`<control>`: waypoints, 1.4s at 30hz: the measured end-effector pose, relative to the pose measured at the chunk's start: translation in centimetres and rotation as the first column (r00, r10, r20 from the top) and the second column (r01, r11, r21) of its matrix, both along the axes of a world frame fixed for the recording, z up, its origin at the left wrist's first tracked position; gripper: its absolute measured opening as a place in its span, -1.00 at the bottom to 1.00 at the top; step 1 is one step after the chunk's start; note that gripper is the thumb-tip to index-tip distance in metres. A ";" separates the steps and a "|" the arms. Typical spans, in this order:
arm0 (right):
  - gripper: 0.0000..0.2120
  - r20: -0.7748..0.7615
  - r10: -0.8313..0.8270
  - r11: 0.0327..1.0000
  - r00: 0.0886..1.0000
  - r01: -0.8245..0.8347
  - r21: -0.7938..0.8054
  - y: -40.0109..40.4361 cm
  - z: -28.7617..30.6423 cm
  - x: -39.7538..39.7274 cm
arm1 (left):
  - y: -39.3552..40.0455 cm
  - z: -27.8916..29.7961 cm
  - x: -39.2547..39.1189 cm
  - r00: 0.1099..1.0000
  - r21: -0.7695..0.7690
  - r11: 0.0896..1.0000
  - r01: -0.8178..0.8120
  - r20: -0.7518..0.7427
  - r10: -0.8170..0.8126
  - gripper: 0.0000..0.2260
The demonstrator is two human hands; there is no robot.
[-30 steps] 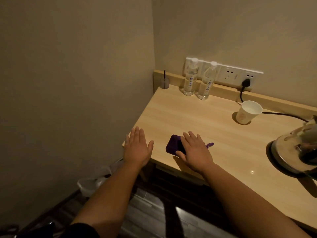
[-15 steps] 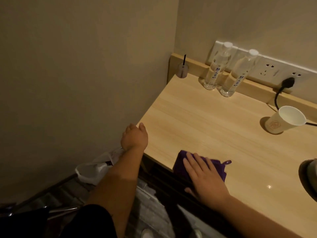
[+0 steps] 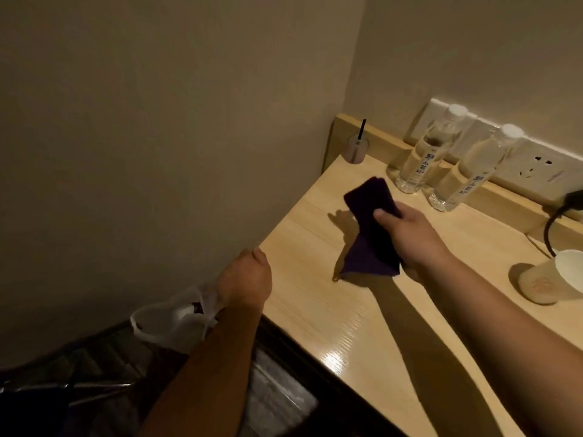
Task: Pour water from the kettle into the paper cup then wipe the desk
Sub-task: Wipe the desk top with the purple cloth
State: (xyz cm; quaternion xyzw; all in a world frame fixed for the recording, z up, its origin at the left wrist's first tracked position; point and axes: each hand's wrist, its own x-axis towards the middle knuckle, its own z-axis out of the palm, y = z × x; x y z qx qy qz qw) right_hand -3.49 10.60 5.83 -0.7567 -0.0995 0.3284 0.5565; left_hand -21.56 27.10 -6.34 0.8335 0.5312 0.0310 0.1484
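Observation:
My right hand (image 3: 413, 239) grips a dark purple cloth (image 3: 370, 228) and holds it lifted over the left part of the light wooden desk (image 3: 334, 310); the cloth hangs down and its lower corner nearly touches the desktop. At the desk's left corner my left hand (image 3: 247, 275) is curled into a loose fist with nothing in it. A white paper cup (image 3: 550, 280) stands upright at the right edge of the view. The kettle is out of view.
Two clear water bottles (image 3: 419, 159) (image 3: 467, 181) stand at the back by a white wall socket strip (image 3: 536, 171), where a black plug and cord (image 3: 555, 219) run. A small glass with a black stick (image 3: 358, 148) sits in the back corner. A plastic-lined bin (image 3: 173, 323) is on the floor.
My right hand has closed on the cloth and lifted it from the front edge toward the back left of the desk. The left hand stays curled at the corner. The view has swung left.

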 end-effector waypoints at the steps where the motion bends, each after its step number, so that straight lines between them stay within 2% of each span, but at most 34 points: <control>1: -0.80 0.181 0.030 0.997 0.983 -0.017 -0.070 2.1 -0.4 2.1 | 0.1 0.0 0.1 1.000 0.004 1.000 -0.005 -0.013 0.005 -0.51; 2: -0.75 0.384 0.100 0.984 0.918 -0.034 -0.174 4.3 -1.2 3.8 | 0.2 -0.1 0.3 0.999 -0.006 1.000 -0.022 -0.039 0.022 -0.51; 3: -0.72 0.559 0.199 0.959 0.805 -0.041 -0.282 6.3 -2.0 5.2 | 0.4 0.0 0.5 0.996 -0.025 0.999 -0.046 -0.074 0.044 -0.53; 4: -0.71 0.669 0.305 0.929 0.678 -0.056 -0.366 8.2 -3.3 6.1 | 0.4 0.0 0.8 0.992 -0.033 0.997 -0.070 -0.111 0.066 -0.54; 5: -0.72 0.705 0.412 0.892 0.577 -0.100 -0.440 9.7 -4.7 6.6 | 0.4 0.0 0.9 0.988 -0.023 0.996 -0.087 -0.130 0.084 -0.54; 7: -0.70 0.659 0.626 0.772 0.418 -0.206 -0.602 11.7 -7.9 6.7 | 0.2 -0.3 0.9 0.991 0.045 0.995 -0.089 -0.097 0.093 -0.50; 9: -0.56 0.602 0.749 0.660 0.276 -0.230 -0.716 12.1 -10.5 6.5 | 0.0 -0.5 0.6 0.995 0.081 0.992 -0.092 -0.026 0.095 -0.52; 12: -0.43 0.580 0.784 0.620 0.220 -0.247 -0.744 11.4 -11.4 6.5 | 0.1 -0.7 0.3 0.996 0.006 0.996 -0.092 0.003 0.092 -0.55; 15: -0.42 0.583 0.796 0.602 0.162 -0.302 -0.739 9.6 -11.1 4.5 | 0.4 -0.1 0.7 0.991 -0.024 0.998 -0.065 -0.119 0.061 -0.48; 17: -0.42 0.576 0.805 0.583 0.141 -0.363 -0.727 7.5 -10.9 1.7 | 0.4 -0.2 0.8 0.988 -0.037 0.998 -0.047 -0.150 0.040 -0.44; 19: -0.45 0.570 0.811 0.569 0.134 -0.408 -0.714 4.5 -10.9 -2.0 | 0.2 -0.3 0.5 0.994 -0.028 0.999 -0.025 -0.106 0.022 -0.43; 22: -0.50 0.624 0.774 0.606 0.109 -0.416 -0.678 -1.0 -11.2 -8.4 | 0.0 -0.2 0.2 0.999 -0.009 1.000 -0.017 -0.037 0.017 -0.43; 25: -0.52 0.573 0.808 0.569 0.136 -0.434 -0.698 -5.6 -11.3 -14.7 | -0.1 0.2 0.2 1.000 -0.017 1.000 -0.015 0.009 0.015 -0.44; 28: -0.56 0.533 0.819 0.565 0.211 -0.449 -0.692 -7.8 -10.8 -19.0 | -0.2 0.6 0.1 1.000 -0.029 1.000 -0.011 0.013 0.012 -0.44; 29: -0.56 0.535 0.794 0.606 0.288 -0.435 -0.665 -8.2 -10.1 -20.0 | -0.2 0.8 0.1 1.000 -0.029 1.000 -0.006 0.020 0.006 -0.44; 30: -0.56 0.527 0.729 0.685 0.437 -0.454 -0.570 -8.6 -9.0 -20.7 | -0.3 0.9 0.1 1.000 -0.027 1.000 0.000 0.031 0.001 -0.44; 31: -0.58 0.492 0.610 0.792 0.622 -0.461 -0.399 -9.0 -7.8 -21.0 | -0.3 0.9 0.1 0.999 -0.028 1.000 0.003 0.037 -0.002 -0.44; 32: -0.64 0.395 0.490 0.872 0.777 -0.428 -0.239 -9.5 -6.7 -20.7 | -0.3 0.9 0.1 0.999 -0.031 0.999 0.006 0.036 -0.004 -0.44; 33: -0.71 0.240 0.392 0.920 0.888 -0.379 -0.102 -9.9 -5.4 -20.2 | -0.3 0.9 0.1 0.999 -0.034 0.999 0.010 0.033 -0.009 -0.44; 34: -0.75 0.078 0.295 0.955 0.952 -0.297 0.004 -10.4 -4.3 -19.3 | -0.3 0.8 0.1 0.999 -0.036 0.999 0.013 0.030 -0.012 -0.44; 36: -0.70 -0.221 0.103 0.987 0.970 -0.072 0.144 -11.1 -2.5 -16.3 | -0.2 0.7 0.1 1.000 -0.046 0.999 0.013 0.018 -0.012 -0.45; 37: -0.67 -0.316 0.007 0.981 0.949 0.054 0.185 -11.1 -1.5 -14.5 | -0.1 0.6 0.1 1.000 -0.044 0.999 0.013 0.005 -0.013 -0.46; 38: -0.66 -0.343 -0.063 0.967 0.937 0.143 0.212 -10.8 -0.6 -12.5 | -0.2 0.6 0.0 1.000 -0.033 0.999 0.019 -0.012 -0.019 -0.46; 40: -0.68 -0.248 -0.161 0.955 0.955 0.214 0.204 -9.8 0.7 -7.9 | -0.9 0.7 0.0 0.998 -0.014 0.998 0.056 -0.041 -0.057 -0.45; 42: -0.71 0.056 -0.166 0.981 0.985 0.160 0.106 -7.8 1.1 -3.2 | -2.2 0.7 0.2 0.991 -0.019 0.993 0.116 -0.058 -0.117 -0.39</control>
